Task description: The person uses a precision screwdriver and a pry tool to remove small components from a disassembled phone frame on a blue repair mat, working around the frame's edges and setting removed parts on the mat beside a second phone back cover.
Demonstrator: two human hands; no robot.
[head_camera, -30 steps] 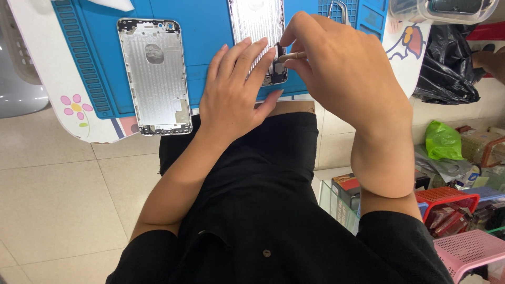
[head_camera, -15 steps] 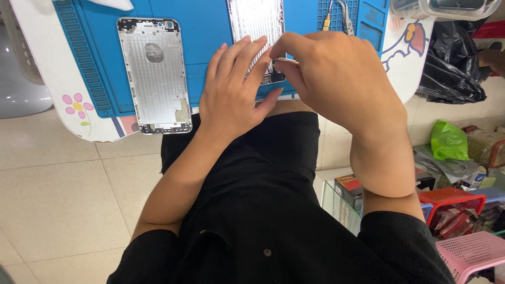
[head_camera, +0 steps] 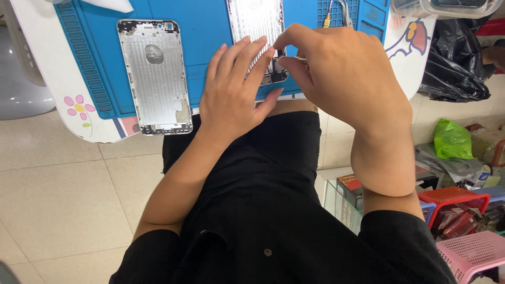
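Phone housing (head_camera: 256,21) under hands, spare shell (head_camera: 155,73) beside

Phone shell (head_camera: 156,76): bare metal, silver, brushed matt sheen, machined inside. Second phone shell (head_camera: 256,21) under hands: same silvery metal, faint gloss. Work mat (head_camera: 200,31): blue rubbery, matt, ribbed edges. Table (head_camera: 79,113): smooth white plastic-looking, printed flower. Floor tiles (head_camera: 58,200): glazed, slightly glossy. Bag (head_camera: 452,63): black plastic film, shiny, creased. Basket (head_camera: 473,255): pink plastic lattice. Clothes (head_camera: 273,221): black cloth, matt.
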